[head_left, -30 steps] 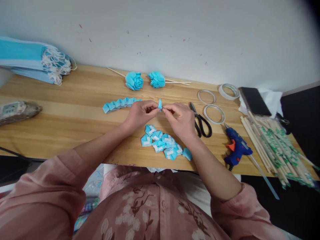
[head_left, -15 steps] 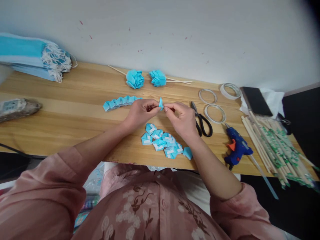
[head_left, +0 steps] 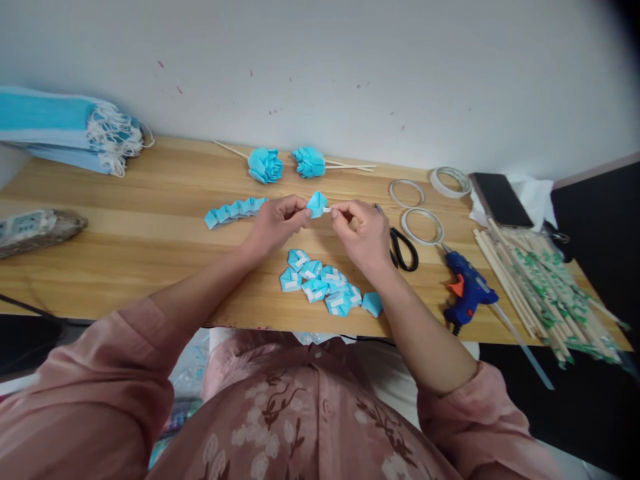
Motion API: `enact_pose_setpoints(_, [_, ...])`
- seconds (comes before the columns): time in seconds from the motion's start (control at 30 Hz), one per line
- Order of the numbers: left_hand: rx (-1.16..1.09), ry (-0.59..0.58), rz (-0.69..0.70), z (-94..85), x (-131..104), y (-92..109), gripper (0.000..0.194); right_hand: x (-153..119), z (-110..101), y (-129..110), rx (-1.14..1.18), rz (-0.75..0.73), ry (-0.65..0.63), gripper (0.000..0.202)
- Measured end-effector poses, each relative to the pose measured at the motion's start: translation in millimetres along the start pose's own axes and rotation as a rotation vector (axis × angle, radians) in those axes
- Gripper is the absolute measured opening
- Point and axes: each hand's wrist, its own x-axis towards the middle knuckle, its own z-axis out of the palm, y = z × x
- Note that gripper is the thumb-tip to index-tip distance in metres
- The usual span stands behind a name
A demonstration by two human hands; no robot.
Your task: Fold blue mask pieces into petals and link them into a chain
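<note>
My left hand [head_left: 277, 223] pinches a small folded blue paper piece [head_left: 317, 204] by its left side, above the middle of the table. From the piece's right edge a short white strip [head_left: 327, 210] sticks out, and the fingertips of my right hand [head_left: 363, 230] are closed on its end. Below my hands lie several folded blue pieces [head_left: 316, 289] with white strips on them. A row of folded blue pieces [head_left: 233, 212] stands left of my left hand, its right end partly behind that hand.
Two blue paper flowers [head_left: 265, 165] on sticks lie at the back of the wooden table [head_left: 150, 233]. Rightward are black scissors [head_left: 405, 250], tape rolls [head_left: 423, 227], a blue glue gun [head_left: 469, 287], a phone [head_left: 500, 199] and wrapped sticks [head_left: 555, 293]. Blue-white bundles [head_left: 55, 120] lie far left.
The blue piece has turned so its broad face shows. My right fingers have drawn slightly away from it, and the white strip now shows between them. The whole view has shifted slightly.
</note>
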Motion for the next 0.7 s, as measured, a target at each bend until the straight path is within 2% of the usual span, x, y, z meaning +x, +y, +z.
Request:
enact_pose_setpoints(0.1, [-0.078, 0.034, -0.063, -2.5, 2.6, -2.1, 0.018, 5.4, -10.5, -6.1, 0.005, 0.06, 0.032, 0.015])
enact_pose_setpoints(0.17, [-0.116, 0.052, -0.081, -3.7, 4.1, -4.3, 0.019, 5.8, -28.3, -19.9, 0.005, 0.076, 0.032, 0.015])
enact_pose_setpoints(0.23, [-0.142, 0.057, -0.082, -4.5, 5.1, -6.0, 0.019, -1.7, -52.8, -38.8, -0.033, 0.036, -0.066, 0.015])
enact_pose_setpoints(0.27, [-0.148, 0.056, -0.078, -4.7, 5.3, -6.2, 0.019, -9.5, -65.6, -48.2, -0.045, -0.002, -0.192, 0.014])
enact_pose_setpoints(0.4, [-0.141, 0.018, -0.046, -3.7, 4.1, -3.0, 0.02, -58.8, -102.9, -70.6, -0.106, -0.248, -0.863, 0.027])
enact_pose_setpoints(0.47, [-0.129, -0.015, -0.03, -2.4, 2.8, 0.1, 0.02, -80.0, -110.8, -70.6, -0.069, -0.277, -1.067, 0.03])
enact_pose_setpoints(0.5, [-0.125, -0.035, -0.025, -1.7, 2.0, 1.5, 0.02, -85.9, -113.0, -68.8, -0.041, -0.266, -1.11, 0.027])
enact_pose_setpoints(0.53, [-0.122, -0.056, -0.022, -0.9, 1.2, 2.8, 0.021, -87.7, -114.2, -66.0, -0.006, -0.251, -1.104, 0.023])
enact_pose_setpoints(0.6, [-0.11, -0.102, -0.018, 0.6, -0.5, 4.4, 0.022, -79.8, -113.9, -58.6, 0.043, -0.187, -0.972, 0.022])
enact_pose_setpoints(0.7, [-0.08, -0.152, -0.005, 1.9, -2.7, 5.1, 0.023, -50.4, -103.3, -42.2, 0.043, 0.025, -0.594, 0.017])
